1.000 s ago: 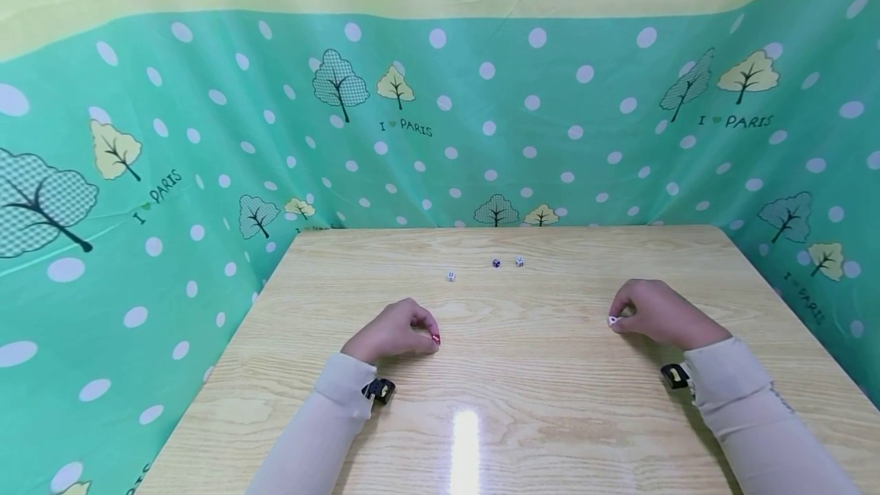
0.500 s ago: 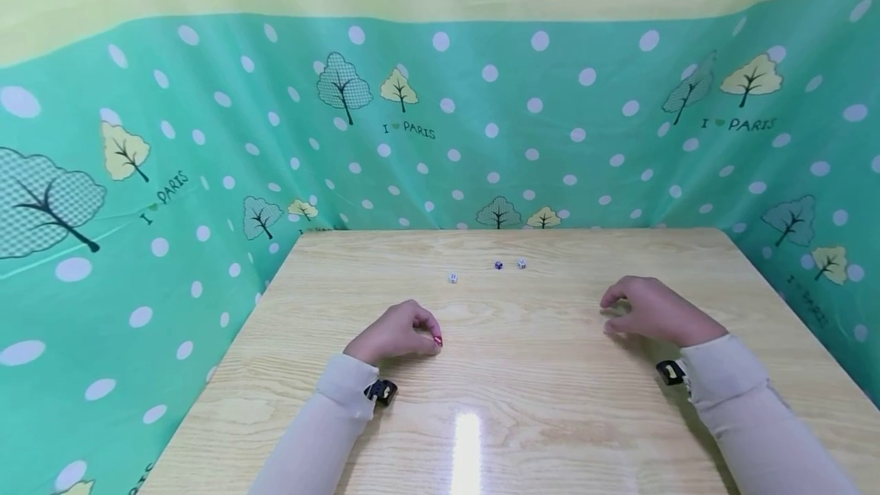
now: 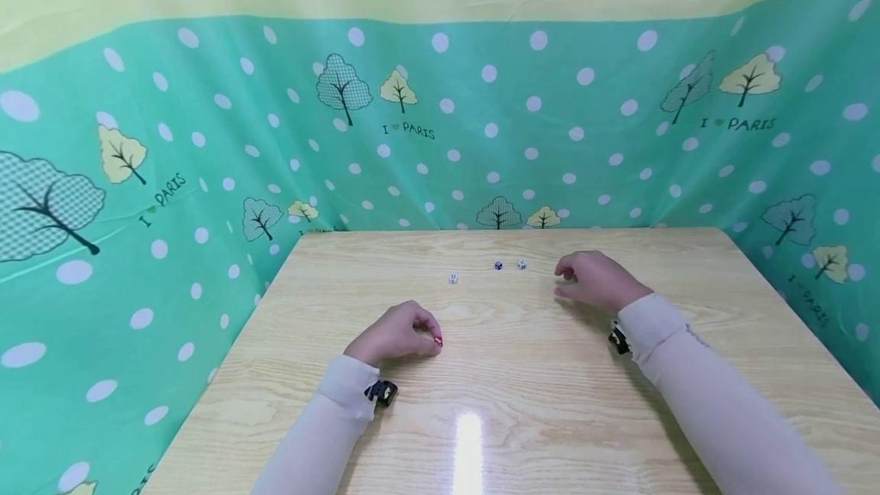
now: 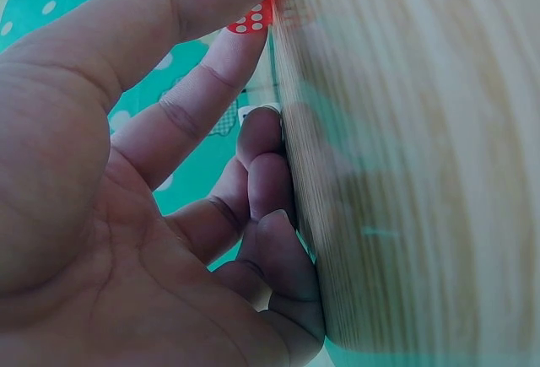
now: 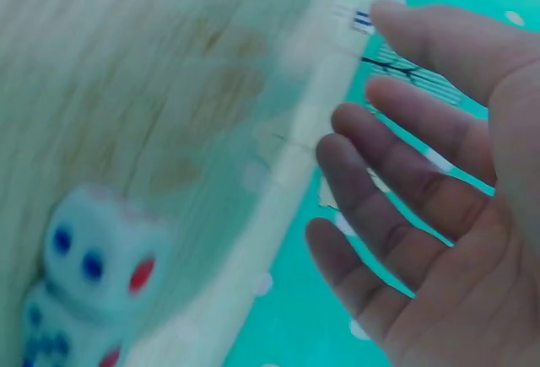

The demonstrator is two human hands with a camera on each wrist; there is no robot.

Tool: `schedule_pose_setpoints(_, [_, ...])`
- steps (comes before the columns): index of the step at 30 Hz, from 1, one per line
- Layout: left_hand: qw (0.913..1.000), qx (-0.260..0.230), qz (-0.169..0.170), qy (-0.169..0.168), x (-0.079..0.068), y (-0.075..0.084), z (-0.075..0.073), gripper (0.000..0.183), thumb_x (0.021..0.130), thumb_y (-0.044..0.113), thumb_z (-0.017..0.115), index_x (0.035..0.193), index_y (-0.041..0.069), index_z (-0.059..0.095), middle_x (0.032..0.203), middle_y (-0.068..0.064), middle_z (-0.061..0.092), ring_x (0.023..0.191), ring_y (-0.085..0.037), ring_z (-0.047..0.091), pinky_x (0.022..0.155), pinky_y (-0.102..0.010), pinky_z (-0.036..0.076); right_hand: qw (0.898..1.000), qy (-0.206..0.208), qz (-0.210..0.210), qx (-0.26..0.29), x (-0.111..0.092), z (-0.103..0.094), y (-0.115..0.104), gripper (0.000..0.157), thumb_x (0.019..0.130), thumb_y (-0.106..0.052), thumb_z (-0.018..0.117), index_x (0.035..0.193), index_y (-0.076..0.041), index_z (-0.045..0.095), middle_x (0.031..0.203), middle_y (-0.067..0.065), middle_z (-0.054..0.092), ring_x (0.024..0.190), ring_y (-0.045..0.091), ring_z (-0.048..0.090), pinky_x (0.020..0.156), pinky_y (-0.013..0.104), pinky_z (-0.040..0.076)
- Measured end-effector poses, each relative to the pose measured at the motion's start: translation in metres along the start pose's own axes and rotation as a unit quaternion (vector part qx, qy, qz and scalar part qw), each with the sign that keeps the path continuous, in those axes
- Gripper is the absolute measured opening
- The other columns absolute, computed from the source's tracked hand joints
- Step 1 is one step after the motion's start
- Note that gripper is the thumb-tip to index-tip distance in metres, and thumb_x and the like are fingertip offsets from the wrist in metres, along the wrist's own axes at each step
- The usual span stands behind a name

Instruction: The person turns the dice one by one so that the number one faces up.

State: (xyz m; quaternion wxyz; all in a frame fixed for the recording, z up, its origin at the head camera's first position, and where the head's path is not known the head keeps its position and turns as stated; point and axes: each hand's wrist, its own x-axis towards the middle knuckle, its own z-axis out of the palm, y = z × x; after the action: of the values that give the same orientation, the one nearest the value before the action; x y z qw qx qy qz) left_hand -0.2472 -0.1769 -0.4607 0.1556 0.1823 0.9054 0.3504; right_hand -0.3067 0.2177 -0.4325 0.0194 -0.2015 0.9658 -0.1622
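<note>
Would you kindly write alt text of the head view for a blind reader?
A person's left hand pinches a red die at a wooden table. The right hand, thumb and fingers apart, hovers to the right of a dark die and two white dice; a green dotted cloth hangs behind.

Left grip (image 3: 400, 333) pinches a red die (image 3: 438, 341), right grip (image 3: 596, 279) near a white die (image 3: 522, 264).

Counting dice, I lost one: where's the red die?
In the head view, the red die is pinched in the left hand, lower in frame than the leftmost white die.
</note>
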Motion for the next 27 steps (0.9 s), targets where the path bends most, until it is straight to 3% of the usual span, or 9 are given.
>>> schedule_pose_setpoints(11, [0.9999,-0.01,0.009,-0.004,0.005,0.001,0.002,0.009,0.082,0.02,0.086,0.084,0.022,0.077,0.088,0.01,0.072,0.095,-0.018,0.053,0.088,-0.039,0.042,0.998,-0.006,0.031,-0.047,0.038,0.018,-0.012,0.026,0.091,-0.035,0.079,0.1,-0.011,0.075,0.086,0.0,0.068,0.077,0.018,0.058,0.077,0.041,0.052])
schedule_pose_setpoints(16, [0.9999,-0.007,0.014,-0.004,0.008,0.003,0.002,0.01,0.082,0.019,0.086,0.083,0.022,0.077,0.087,0.011,0.072,0.095,-0.017,0.053,0.088,-0.038,0.042,0.997,-0.002,0.059,-0.052,0.05,0.02,-0.019,0.027,0.091,-0.035,0.078,0.103,-0.011,0.076,0.092,0.002,0.072,0.078,0.018,0.062,0.079,0.045,0.056])
schedule_pose_setpoints(22, [0.9998,-0.006,0.019,-0.003,0.009,0.004,0.002,0.009,0.082,0.02,0.086,0.084,0.021,0.077,0.088,0.01,0.072,0.096,-0.018,0.053,0.09,-0.039,0.042,0.993,0.004,0.106,-0.049,0.065,0.021,-0.025,0.023,0.092,-0.035,0.077,0.09,-0.013,0.075,0.085,0.002,0.072,0.075,0.02,0.064,0.075,0.044,0.056])
schedule_pose_setpoints(27, [1.0,-0.002,0.001,0.002,0.002,-0.001,0.0,0.011,0.081,0.02,0.088,0.082,0.022,0.076,0.092,0.008,0.069,0.095,-0.018,0.053,0.088,-0.039,0.041,0.993,0.014,0.113,-0.045,0.075,0.03,-0.035,0.024,0.092,-0.033,0.078,0.102,-0.011,0.078,0.098,0.005,0.077,0.088,0.023,0.07,0.082,0.047,0.058])
